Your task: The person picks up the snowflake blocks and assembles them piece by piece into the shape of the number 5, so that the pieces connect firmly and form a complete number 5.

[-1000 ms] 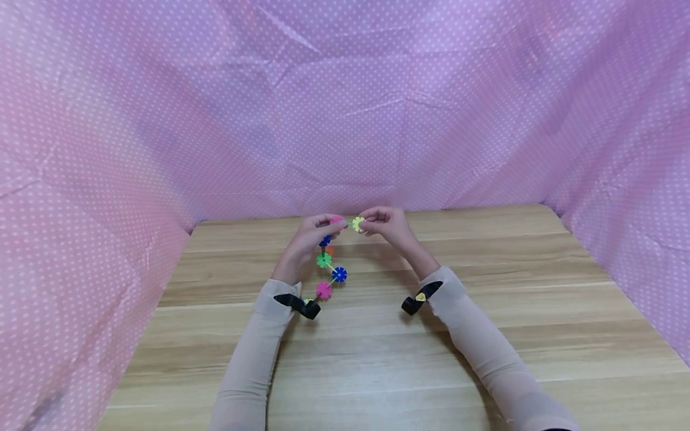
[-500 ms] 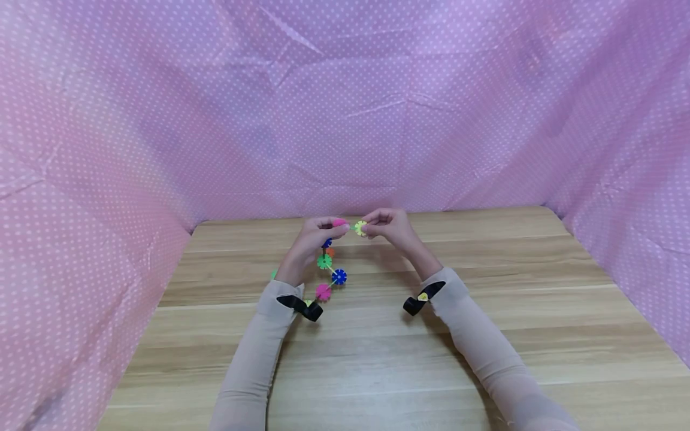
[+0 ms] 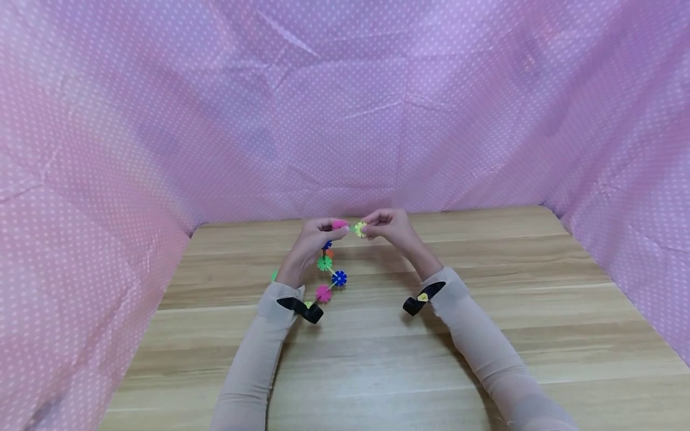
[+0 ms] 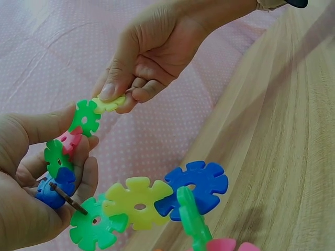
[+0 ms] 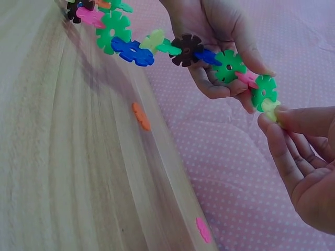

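My left hand pinches a chain of interlocking plastic snowflake discs near its far end, by a pink disc and a green disc. Between the thumb and fingers of my right hand is a yellow snowflake disc, whose edge meets that green disc. How deeply their slots are joined I cannot tell. The rest of the chain hangs below the left palm, with a blue disc, a yellow disc and a brown disc among others. My left forearm hides part of it in the head view.
On the wooden table near its far edge lie a loose orange disc and a loose pink disc. Pink dotted cloth surrounds the table at the back and both sides. Each wrist wears a black strap.
Both hands have shifted slightly right and down together over the last second, keeping their pinches. A green disc has come into sight left of my left wrist.
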A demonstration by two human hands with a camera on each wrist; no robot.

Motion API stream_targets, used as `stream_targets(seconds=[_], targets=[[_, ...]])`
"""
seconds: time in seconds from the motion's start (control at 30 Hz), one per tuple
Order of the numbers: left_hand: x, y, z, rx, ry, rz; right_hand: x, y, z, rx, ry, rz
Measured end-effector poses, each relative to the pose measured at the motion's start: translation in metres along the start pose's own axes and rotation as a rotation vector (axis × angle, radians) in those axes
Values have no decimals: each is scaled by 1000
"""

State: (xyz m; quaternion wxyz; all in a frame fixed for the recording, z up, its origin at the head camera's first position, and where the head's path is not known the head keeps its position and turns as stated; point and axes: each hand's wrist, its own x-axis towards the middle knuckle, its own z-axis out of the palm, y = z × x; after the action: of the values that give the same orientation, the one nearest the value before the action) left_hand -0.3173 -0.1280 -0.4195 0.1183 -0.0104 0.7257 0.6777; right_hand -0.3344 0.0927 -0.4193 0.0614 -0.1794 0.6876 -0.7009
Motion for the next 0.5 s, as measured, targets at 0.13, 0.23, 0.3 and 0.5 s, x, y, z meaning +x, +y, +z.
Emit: stream_targets(seconds=[0.13,0.23,0.3,0.5], targets=[[0,-1,1,1,-1,23,0,0,0,3,9,12],[0,-3,2,-5,-11,41,0,1,-1,7,10,29],[0,-3,2,-1,-18,42,0,1,-2,0,8,37],[0,-3,6,48,-30,33,0,1,-5,-27,-2,53]])
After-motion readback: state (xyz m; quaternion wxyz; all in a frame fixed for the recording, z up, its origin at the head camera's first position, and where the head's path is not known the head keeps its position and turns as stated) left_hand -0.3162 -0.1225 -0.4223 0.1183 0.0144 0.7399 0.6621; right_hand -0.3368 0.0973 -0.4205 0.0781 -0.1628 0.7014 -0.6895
